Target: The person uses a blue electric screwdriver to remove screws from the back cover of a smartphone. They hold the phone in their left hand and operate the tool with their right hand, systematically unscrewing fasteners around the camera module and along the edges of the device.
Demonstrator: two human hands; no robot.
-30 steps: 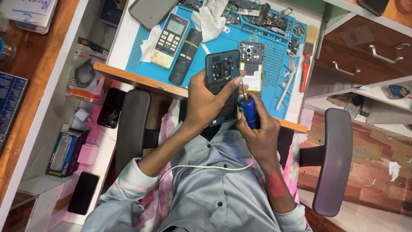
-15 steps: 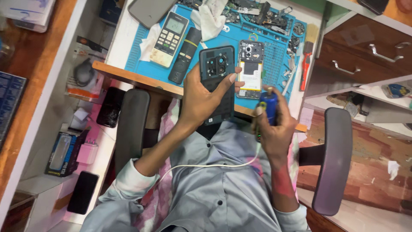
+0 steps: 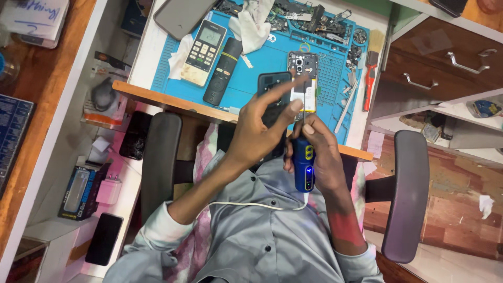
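Remote controls, beige [image 3: 204, 47] and black [image 3: 222, 71], upper centre on blue mat [image 3: 262, 68]. Left hand [image 3: 257, 137] at centre, grip pinching dark phone [image 3: 273, 99], forefinger extended. Right hand [image 3: 319, 157] beside it, grip wrapped round blue electric screwdriver [image 3: 303, 163], bit upward. Red-handled brush [image 3: 371, 68] upper right on bench.

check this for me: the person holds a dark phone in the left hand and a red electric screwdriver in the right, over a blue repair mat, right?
Not quite: the head view shows that the electric screwdriver in the right hand is blue, not red. The rest holds: the left hand holds the dark phone, and both are at the near edge of the blue repair mat.
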